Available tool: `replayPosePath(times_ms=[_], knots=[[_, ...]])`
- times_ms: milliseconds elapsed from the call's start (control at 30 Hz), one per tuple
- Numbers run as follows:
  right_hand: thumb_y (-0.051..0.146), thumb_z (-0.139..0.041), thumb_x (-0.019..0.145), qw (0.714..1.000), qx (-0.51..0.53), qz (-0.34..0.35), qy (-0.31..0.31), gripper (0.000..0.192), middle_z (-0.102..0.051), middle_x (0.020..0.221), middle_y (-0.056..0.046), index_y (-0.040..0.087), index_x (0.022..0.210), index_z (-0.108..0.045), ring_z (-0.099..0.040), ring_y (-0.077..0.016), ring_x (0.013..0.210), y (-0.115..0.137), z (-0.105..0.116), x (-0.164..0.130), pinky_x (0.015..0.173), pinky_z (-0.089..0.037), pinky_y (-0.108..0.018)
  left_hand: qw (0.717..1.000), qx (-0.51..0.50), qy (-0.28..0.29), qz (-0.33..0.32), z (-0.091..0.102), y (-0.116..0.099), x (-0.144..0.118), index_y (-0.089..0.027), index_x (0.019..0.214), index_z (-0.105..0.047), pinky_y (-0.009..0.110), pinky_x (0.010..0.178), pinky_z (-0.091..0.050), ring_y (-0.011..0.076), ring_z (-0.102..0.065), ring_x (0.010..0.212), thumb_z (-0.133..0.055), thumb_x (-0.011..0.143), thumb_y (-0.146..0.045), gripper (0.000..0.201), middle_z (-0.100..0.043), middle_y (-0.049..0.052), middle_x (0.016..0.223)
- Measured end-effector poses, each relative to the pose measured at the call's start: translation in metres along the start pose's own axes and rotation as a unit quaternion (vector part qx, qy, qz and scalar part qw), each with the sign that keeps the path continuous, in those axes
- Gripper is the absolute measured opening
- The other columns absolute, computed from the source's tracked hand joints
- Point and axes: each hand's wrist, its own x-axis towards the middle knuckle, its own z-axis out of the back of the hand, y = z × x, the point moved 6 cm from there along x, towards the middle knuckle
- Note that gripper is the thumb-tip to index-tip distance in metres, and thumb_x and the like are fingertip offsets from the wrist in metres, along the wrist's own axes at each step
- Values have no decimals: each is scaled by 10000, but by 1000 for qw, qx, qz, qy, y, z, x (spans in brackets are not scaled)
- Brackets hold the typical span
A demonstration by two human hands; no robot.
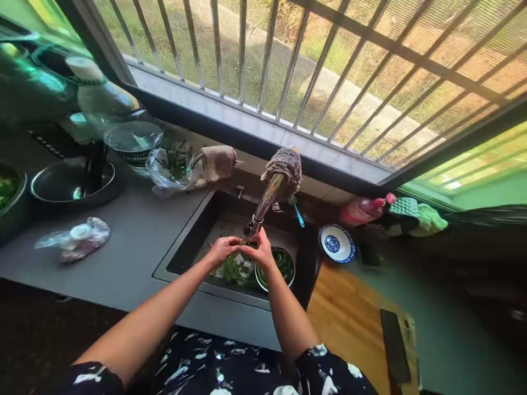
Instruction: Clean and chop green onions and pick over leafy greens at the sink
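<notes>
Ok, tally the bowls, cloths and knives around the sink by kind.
Metal bowls: 3, in the sink under the hands, on the counter, at the left edge
Patterned bowl: 1
Cloths: 3
Knife: 1
Total: 8

Home kitchen: sink (187, 249), faucet (263, 206), countertop (135, 236).

A dark grey counter (135, 241) holds the sunken sink (193, 230), with a steel bowl (72, 181) and a wrapped bundle (78, 238) left of it, a blue-patterned dish (336, 243) and wooden cutting board (349, 318) right of it.
</notes>
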Motion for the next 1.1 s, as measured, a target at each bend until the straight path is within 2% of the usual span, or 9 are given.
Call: replayPosePath(times_ms=[167,300,400,500,600,667,867,1033,1100], knots=[[308,-678,712,991,-127,-14,38,144,-608,767,-16,177,773,-675,-540,-130,719,-21,-1,-6,703,-429,-234,992,71,105,-14,-17,-1,0,-167,690,-733,263,656,-450,206,-604,729,-705,593,-398,252,-695,39,701],[248,-635,725,991,-90,-99,13,129,-633,677,11,158,811,-669,-560,-115,625,-33,5,-10,613,-430,-208,982,95,153,-54,-12,-3,4,-190,805,-743,249,689,-440,204,-606,776,-618,685,-468,327,-707,32,792],[233,-593,750,986,-124,-112,17,122,-638,660,14,147,792,-669,-558,-112,600,-28,5,-7,578,-410,-196,971,168,142,-98,-2,-10,8,-207,802,-722,247,704,-427,197,-597,756,-556,757,-466,311,-691,22,768],[211,-585,749,960,-268,-73,39,115,-626,624,8,153,690,-664,-552,-120,604,-15,2,-1,579,-379,-199,948,262,100,-149,4,-15,11,-218,781,-698,269,725,-421,196,-581,710,-538,792,-418,256,-659,26,721],[172,-586,731,917,-393,-39,49,93,-646,676,-30,149,678,-658,-561,-136,630,-7,-4,2,593,-370,-213,935,271,87,-213,2,-16,11,-227,858,-697,295,814,-417,217,-590,824,-539,802,-361,214,-671,50,842],[161,-591,729,907,-419,-25,42,76,-656,723,-43,148,730,-666,-559,-134,644,-5,-6,4,601,-373,-212,929,264,97,-241,-1,-16,11,-222,920,-695,311,860,-409,229,-583,899,-525,814,-333,229,-668,67,906],[193,-587,777,924,-374,-48,72,114,-637,647,-2,163,724,-683,-544,-113,612,-10,-9,0,581,-371,-185,922,295,145,-205,0,-20,7,-233,881,-675,334,917,-382,225,-554,912,-531,824,-281,162,-643,62,903],[158,-532,786,868,-488,-20,87,170,-688,777,-74,167,753,-699,-596,-159,705,-6,-16,-5,655,-385,-226,908,327,145,-218,1,-29,-1,-227,881,-651,334,924,-365,233,-517,943,-513,816,-211,154,-620,78,906],[163,-530,789,864,-497,-27,70,168,-693,817,-94,159,770,-697,-607,-170,734,-8,-16,-6,672,-391,-231,908,331,135,-220,-1,-31,-1,-228,873,-647,332,912,-370,236,-513,953,-529,809,-229,134,-618,79,912]])
